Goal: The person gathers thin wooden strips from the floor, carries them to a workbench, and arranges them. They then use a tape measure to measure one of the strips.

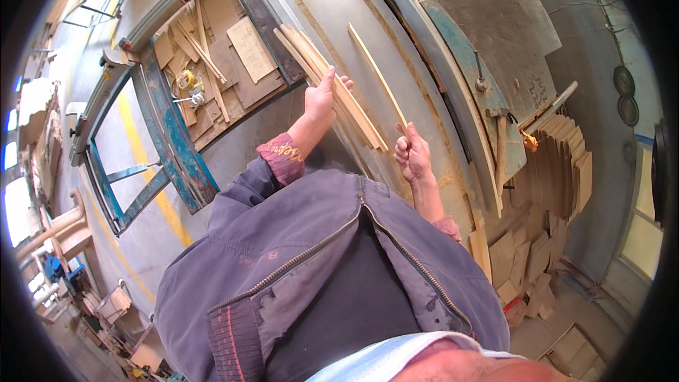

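Note:
My left hand point(320, 96) is closed around a bundle of several thin wooden strips point(351, 107), its thumb lying along the top. The strips run diagonally, with uneven ends. In my right hand point(414, 155) a single slender wooden strip point(375, 68) is pinched near its lower end between thumb and fingers. This strip points up and away, apart from the bundle. Both hands are over the long grey metal bed point(339, 5) of a woodworking machine, which has lengthwise grooves and sawdust on it.
On the left, a teal frame table point(175, 132) carries board offcuts point(252, 49), loose sticks and a yellow tape roll point(185, 80). A long metal fence point(451, 79) runs along the right. Beyond it are a teal guard point(456, 37) and stacked panels point(557, 164).

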A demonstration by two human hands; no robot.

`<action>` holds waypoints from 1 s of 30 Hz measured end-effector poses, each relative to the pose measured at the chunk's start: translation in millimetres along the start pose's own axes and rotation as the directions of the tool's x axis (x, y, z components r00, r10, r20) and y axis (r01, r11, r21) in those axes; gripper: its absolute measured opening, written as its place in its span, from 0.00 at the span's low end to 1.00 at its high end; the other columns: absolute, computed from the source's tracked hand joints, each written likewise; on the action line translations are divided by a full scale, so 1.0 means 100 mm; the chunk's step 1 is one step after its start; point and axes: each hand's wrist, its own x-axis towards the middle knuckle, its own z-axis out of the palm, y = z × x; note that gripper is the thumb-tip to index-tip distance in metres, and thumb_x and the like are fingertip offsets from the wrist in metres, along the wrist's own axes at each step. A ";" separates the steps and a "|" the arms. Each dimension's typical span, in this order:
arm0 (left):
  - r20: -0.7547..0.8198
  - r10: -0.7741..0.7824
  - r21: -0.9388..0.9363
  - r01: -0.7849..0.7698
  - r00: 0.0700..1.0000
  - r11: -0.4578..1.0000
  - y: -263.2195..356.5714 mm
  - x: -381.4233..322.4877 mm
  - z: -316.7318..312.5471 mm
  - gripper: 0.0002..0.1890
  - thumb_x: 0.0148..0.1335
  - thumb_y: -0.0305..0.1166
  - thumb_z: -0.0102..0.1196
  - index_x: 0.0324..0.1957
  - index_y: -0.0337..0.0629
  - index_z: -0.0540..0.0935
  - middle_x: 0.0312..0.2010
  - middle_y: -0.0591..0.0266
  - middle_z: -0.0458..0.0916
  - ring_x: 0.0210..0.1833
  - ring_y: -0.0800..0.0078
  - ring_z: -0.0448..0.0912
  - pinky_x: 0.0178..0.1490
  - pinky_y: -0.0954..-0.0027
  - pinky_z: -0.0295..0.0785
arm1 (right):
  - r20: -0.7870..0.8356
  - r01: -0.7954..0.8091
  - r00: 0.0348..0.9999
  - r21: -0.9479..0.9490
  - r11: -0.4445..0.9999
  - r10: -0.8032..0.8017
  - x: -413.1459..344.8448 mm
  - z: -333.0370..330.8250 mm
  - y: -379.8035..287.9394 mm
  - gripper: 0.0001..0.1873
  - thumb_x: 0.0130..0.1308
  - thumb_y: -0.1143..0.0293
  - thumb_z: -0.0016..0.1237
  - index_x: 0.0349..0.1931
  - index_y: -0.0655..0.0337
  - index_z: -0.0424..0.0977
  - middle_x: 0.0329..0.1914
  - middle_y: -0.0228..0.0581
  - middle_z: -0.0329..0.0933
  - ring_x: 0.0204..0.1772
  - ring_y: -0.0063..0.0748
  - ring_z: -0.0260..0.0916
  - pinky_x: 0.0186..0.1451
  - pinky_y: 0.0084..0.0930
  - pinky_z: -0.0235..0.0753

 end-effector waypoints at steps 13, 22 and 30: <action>-0.030 0.055 0.132 -0.051 0.998 0.990 0.04 0.40 -0.02 0.23 0.77 0.43 0.56 0.54 0.28 0.76 0.47 0.50 0.85 0.44 0.64 0.87 0.41 0.68 0.82 | -0.083 -0.060 0.995 -0.087 0.994 0.053 0.37 -0.16 -0.23 0.22 0.79 0.54 0.49 0.50 0.68 0.78 0.21 0.30 0.74 0.18 0.16 0.62 0.19 0.16 0.57; -0.113 0.089 0.052 -0.083 0.990 0.995 0.20 0.17 -0.05 0.31 0.74 0.45 0.59 0.59 0.21 0.71 0.61 0.32 0.74 0.64 0.44 0.78 0.62 0.45 0.81 | -0.097 0.015 0.995 -0.203 0.979 -0.036 0.43 -0.18 -0.23 0.23 0.79 0.51 0.49 0.50 0.68 0.78 0.16 0.28 0.70 0.16 0.15 0.60 0.18 0.15 0.56; -0.095 0.066 -0.036 -0.069 0.993 0.997 0.19 -0.08 -0.16 0.23 0.74 0.44 0.59 0.51 0.28 0.77 0.55 0.41 0.80 0.61 0.49 0.80 0.59 0.44 0.83 | -0.169 0.157 0.919 -0.671 0.724 -0.356 0.29 -0.02 -0.32 0.36 0.71 0.56 0.61 0.69 0.73 0.66 0.20 0.31 0.78 0.20 0.16 0.69 0.22 0.17 0.68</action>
